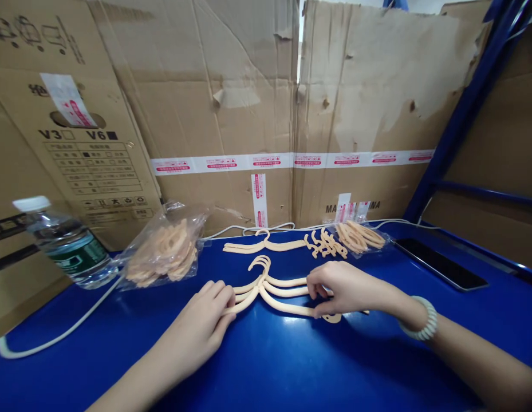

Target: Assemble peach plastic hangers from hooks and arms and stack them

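Several beige clothes hangers [287,309] lie fanned on the blue surface in front of me, their hooks bunched at the top. My left hand [205,317] is closed on the left arm of the nearest hanger. At the other end, my right hand [345,289] pinches the right arm of that hanger between thumb and fingers. A flat rounded beige piece [333,318] shows just below my right fingers. Farther back lie more hangers [285,246], beside a pile of small beige hooks [326,244].
At the left stand a water bottle [74,246] and a clear bag of beige parts [165,252]. Another bag [361,236] and a black phone [441,263] lie at the right. Cardboard [223,126] walls the back; a white cable [63,337] crosses the left side.
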A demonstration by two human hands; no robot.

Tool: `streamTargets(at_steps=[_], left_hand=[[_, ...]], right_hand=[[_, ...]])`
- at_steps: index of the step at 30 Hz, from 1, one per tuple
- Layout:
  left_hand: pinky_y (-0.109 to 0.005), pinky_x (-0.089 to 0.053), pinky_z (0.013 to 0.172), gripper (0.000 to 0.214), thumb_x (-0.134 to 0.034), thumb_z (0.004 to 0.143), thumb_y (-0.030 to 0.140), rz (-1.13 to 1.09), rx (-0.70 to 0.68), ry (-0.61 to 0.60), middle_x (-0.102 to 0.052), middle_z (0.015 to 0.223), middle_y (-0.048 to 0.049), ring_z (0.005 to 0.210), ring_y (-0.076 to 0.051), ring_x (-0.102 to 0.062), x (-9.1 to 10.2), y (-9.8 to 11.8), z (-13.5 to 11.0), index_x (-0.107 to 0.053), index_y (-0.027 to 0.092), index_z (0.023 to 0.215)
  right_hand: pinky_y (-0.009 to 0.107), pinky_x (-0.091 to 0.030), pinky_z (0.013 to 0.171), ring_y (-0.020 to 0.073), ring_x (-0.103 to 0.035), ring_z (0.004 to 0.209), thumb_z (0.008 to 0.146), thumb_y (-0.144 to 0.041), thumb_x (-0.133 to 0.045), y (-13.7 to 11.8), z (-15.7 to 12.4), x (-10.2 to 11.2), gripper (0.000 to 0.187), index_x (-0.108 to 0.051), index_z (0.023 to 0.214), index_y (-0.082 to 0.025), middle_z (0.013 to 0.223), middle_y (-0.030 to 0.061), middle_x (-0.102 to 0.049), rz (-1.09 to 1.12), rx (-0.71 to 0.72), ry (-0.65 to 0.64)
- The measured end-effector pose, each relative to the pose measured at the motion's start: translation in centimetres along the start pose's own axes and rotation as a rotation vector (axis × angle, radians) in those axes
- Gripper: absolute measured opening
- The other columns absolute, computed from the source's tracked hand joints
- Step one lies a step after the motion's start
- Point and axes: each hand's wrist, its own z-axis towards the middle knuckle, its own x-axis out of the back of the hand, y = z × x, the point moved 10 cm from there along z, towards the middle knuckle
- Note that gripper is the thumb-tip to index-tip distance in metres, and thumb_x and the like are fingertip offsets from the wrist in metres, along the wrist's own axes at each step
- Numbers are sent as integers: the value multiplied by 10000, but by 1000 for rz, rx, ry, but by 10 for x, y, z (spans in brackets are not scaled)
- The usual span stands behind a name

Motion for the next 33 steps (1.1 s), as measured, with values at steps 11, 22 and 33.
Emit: streamTargets(at_steps=[11, 22, 33], left_hand=[[-351, -411, 722, 214, -372, 942, 185, 84, -29, 17, -616, 897, -50, 836, -240, -560, -5, -10, 6, -568, 223, 867], [-383, -485, 817, 145, -535, 842, 228, 80, -72, 107, -624, 1081, -67, 986, -265, -576, 13, -6, 4, -617, 241, 961], [-474, -465, 1004, 367, -479, 938, 305, 153, -123, 84, -587, 1352, -83, 1237, -293, -535, -1, -15, 2, -565, 261, 1292]], right_hand=[[233, -304, 512, 138, -585, 582, 731, -258, -724, 21, 0, -2, 88, -676, 683, -202, 658, -11, -692, -88, -100, -44], [243, -337, 540, 143, -574, 609, 809, -303, -661, 46, -9, 42, 143, -690, 859, -172, 676, 13, -659, -40, -121, 165], [256, -328, 557, 213, -646, 681, 796, -464, -685, 15, 1, 1, 499, -607, 1211, -198, 716, 34, -686, -140, -70, 63]])
